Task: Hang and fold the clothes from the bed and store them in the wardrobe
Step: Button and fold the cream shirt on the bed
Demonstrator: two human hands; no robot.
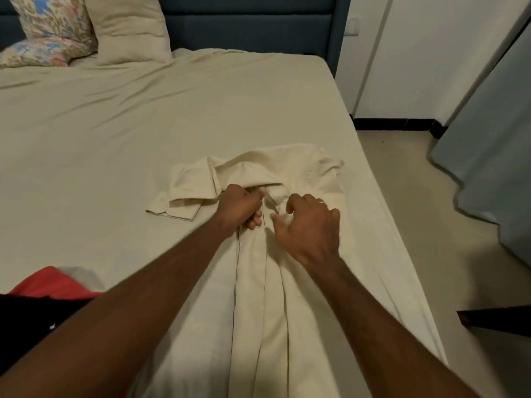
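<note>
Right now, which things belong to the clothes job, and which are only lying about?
Job:
cream shirt, gripped by left hand, right hand on it
red garment
black garment
bed

Lying about:
floral pillow
plain pillow
headboard

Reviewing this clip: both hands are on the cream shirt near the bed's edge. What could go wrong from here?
1. The cream shirt lies close to the bed's right edge; a pull might slide it toward the floor.
2. Its left sleeve is bunched, so a fold now could trap creases.
3. The left hand grips the fabric while the right hand only curls over it, risking an uneven pull.
</note>
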